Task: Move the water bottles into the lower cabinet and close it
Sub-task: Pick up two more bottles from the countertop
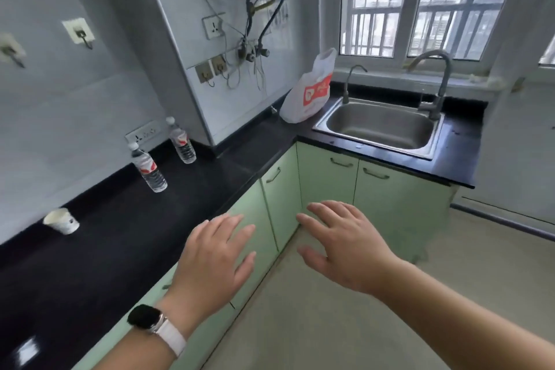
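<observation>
Bottles [149, 167] [181, 140] upright on countertop [90, 249], well apart from both empty, flat-fingered hands [214, 258] [342, 245].

Up and left of your left hand [214, 252], the nearer water bottle [149, 170] and the farther water bottle [181, 141] are clear with red-and-white labels and white caps, on the black table [105, 243]. The cabinet doors [327, 183] by your right hand [342, 242] are pale green. Your watch [144, 318] is black on a white strap. Further left, the paper cup [61, 221] is white.
</observation>
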### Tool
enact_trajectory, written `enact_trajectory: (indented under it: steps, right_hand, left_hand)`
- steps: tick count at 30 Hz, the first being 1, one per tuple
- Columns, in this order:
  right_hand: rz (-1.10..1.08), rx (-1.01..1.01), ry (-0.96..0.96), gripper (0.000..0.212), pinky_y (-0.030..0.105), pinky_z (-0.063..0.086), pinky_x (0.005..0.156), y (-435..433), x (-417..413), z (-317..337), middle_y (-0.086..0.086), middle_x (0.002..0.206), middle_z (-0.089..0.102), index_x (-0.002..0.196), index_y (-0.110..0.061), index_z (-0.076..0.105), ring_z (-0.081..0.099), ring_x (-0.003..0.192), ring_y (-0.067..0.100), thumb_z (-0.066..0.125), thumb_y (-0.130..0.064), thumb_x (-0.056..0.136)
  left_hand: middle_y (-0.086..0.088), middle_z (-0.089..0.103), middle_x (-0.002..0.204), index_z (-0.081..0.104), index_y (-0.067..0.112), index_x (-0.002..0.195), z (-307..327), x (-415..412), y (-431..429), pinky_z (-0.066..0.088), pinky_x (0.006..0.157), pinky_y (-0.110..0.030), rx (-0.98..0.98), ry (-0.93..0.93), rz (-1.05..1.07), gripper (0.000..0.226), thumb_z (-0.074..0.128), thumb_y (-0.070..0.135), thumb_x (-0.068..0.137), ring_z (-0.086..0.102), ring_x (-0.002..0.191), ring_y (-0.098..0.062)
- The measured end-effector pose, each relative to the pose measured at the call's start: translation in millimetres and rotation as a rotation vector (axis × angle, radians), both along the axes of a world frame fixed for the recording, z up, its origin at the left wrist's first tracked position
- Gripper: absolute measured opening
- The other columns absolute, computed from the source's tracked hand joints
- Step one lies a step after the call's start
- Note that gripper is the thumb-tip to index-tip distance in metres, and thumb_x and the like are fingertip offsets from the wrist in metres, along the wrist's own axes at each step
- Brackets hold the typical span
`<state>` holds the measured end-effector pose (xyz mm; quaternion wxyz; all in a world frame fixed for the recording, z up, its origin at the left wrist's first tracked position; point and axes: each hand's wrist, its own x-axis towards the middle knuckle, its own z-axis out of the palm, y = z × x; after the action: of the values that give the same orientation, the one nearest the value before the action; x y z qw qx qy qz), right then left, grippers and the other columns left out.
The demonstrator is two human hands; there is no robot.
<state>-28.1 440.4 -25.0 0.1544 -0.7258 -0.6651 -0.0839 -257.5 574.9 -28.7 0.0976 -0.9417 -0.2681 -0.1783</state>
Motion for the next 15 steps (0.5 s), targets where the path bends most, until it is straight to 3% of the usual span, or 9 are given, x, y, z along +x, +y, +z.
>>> enact_trajectory:
  steps: [5,15]
  right_hand:
    - [0.088,-0.001,-0.002,0.056,0.045,0.045,0.103,61,14,-1,0.003,0.13,0.062,0.132,-0.025,0.059,0.056,0.121,0.029,0.042,-0.06,0.092]
    - [0.106,-0.051,-0.085,0.056,0.042,0.044,0.102,213,28,1,-0.001,0.131,0.061,0.133,-0.028,0.058,0.057,0.121,0.025,0.041,-0.061,0.092]
  left_hand:
    - [-0.007,0.065,0.127,0.069,0.018,0.12,2,-5,47,0.047,0.099,-0.051,-0.017,0.032,0.143,0.046,0.05,0.044,0.088,0.059,0.12,-0.031]
    - [-0.006,0.065,0.127,0.069,0.018,0.122,-23,1,199,0.048,0.099,-0.05,-0.067,-0.031,0.21,0.047,0.052,0.043,0.087,0.058,0.121,-0.03]
